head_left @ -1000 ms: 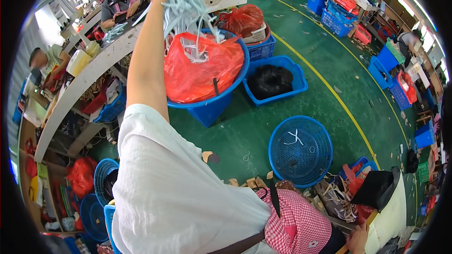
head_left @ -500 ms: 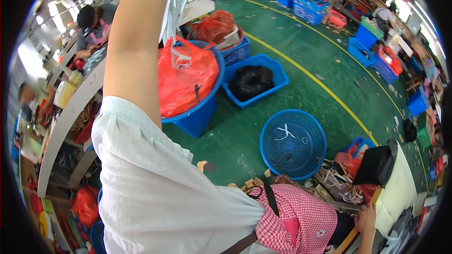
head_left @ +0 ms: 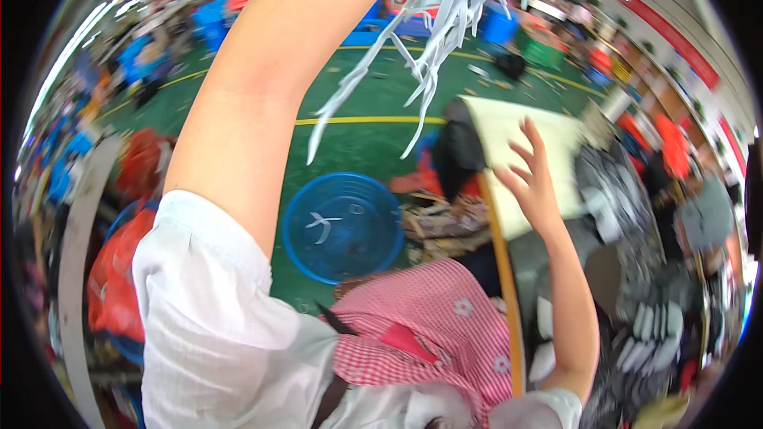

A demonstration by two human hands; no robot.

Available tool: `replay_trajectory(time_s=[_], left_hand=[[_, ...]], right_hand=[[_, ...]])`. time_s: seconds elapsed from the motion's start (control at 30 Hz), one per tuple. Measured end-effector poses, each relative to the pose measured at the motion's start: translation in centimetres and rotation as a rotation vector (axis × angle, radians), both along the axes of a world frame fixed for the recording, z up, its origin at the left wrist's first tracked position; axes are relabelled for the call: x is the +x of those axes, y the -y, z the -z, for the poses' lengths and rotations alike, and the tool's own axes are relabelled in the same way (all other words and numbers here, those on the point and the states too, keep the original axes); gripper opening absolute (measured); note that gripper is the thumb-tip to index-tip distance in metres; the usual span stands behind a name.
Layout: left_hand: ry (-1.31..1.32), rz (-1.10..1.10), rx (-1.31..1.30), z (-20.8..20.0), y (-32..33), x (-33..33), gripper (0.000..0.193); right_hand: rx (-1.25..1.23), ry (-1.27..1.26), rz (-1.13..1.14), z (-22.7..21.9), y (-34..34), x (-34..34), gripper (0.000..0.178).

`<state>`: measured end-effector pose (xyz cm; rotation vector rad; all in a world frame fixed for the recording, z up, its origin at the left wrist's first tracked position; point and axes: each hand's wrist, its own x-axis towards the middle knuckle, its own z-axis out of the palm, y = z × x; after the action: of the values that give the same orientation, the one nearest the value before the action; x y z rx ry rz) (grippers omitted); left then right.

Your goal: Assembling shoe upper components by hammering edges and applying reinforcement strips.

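My left arm (head_left: 262,71) reaches up and forward. Its hand is cut off by the top edge. A bundle of long pale blue-grey strips (head_left: 457,20) hangs at the end of that arm and moves along with it, loose ends dangling over the floor. To the right, my right hand (head_left: 528,179) is raised above a cream-coloured work surface (head_left: 556,123), holding nothing, its fingers spread apart. Below the strips, a round blue plastic basket (head_left: 346,230) stands on the green floor, with a small white strip (head_left: 323,226) lying in it.
A wooden-edged table (head_left: 502,286) stands close at my right, with dark sheets and stacked grey-white pieces (head_left: 652,334) beyond. A black bag (head_left: 462,147) hangs at the table's far corner. At left are a red plastic bag (head_left: 119,278) and a pale curved table edge (head_left: 83,246).
My view has swung to the right. The left arm has carried the strips with it. My right hand has come off the table's wooden edge and is now raised, fingers spread.
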<state>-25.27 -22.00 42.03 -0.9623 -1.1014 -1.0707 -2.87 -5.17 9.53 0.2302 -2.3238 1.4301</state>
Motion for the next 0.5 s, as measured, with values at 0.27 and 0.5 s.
replay_trajectory(time_s=[0.27,0.5], left_hand=[[0.26,0.312,-0.298,17.9,-24.8,2.2,0.037],[0.761,0.269,-1.122,36.3,-23.1,0.4,0.081]], right_hand=[[-0.368,0.005,0.472,1.9,-12.0,0.5,0.115],[0.069,0.302,0.502,8.6,-20.0,6.7,0.059]])
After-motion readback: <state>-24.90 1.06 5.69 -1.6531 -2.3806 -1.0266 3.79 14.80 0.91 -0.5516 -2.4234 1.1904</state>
